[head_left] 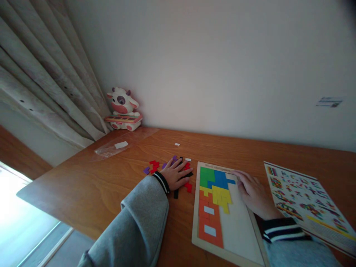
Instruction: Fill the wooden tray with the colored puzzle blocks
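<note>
Wood and bright colour here: at centre, right of the left hand, sits a framed wooden puzzle tray (239,231), flat on the table, partly filled. Green blocks (207,176) fit in at eleven o'clock, blue blocks (219,180) at twelve, yellow blocks (221,193) below them, orange blocks (213,220) from nine down to seven: flat, stepped, right-angled shapes, edges butted close. Two pale rectangles (209,210) interrupt the orange, gaps or labels, I can't tell. Bare smooth board runs from one o'clock to six, so plenty looks left to fill. Over at the tray's one o'clock, the right hand (256,194) rests at the rim, fingers close together; whether they grip, I can't tell. Out to ten, the left hand (174,178) is spread flat, fingers apart, over loose pieces: red ones (189,188), purple ones (146,170), black ones (176,194), none of those colours visible in the tray. Three o'clock brings a printed pattern sheet (306,200); further out at ten, crinkly clear plastic (105,151) and a glossy cow-shaped toy keyboard (122,102), beside a softly pleated curtain (50,74). Warm-grained table (125,178) beneath, matte plain wall (222,74) at twelve.
</note>
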Available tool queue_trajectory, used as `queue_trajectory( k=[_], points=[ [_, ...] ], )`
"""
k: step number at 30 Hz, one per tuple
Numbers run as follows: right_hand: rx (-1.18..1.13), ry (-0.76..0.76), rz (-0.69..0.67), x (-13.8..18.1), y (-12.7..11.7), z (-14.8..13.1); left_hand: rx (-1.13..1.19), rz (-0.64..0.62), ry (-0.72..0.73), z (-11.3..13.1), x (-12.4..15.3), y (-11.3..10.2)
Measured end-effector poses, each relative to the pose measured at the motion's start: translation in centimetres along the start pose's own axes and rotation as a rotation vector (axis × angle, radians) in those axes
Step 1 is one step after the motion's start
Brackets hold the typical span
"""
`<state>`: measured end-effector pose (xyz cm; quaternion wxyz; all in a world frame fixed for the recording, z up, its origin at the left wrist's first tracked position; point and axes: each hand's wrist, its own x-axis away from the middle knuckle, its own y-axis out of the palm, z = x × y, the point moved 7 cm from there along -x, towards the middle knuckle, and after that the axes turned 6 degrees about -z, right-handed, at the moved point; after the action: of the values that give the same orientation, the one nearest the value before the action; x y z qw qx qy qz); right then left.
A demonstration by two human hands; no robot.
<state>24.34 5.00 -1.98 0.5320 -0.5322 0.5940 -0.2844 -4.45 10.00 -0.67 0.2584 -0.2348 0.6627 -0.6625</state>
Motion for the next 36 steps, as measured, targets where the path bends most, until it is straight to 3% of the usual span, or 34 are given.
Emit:
queue_trajectory(
  k=[14, 21, 36],
  points=[
    [-0.021, 0.011, -0.091, 0.5, 0.1, -3.2, 0.073, 0.105, 0.02, -1.6, 1.9, -1.7],
    [-0.075, -0.037, -0.037, 0.2, -0.8, -4.2, 0.112, 0.166, -0.037, -1.5, 1.5, -2.5],
    [-0.155, -0.008, 0.018, -0.1, -1.6, -4.6, 0.191, 0.279, 0.029, -1.4, 1.3, -2.8]
  ],
)
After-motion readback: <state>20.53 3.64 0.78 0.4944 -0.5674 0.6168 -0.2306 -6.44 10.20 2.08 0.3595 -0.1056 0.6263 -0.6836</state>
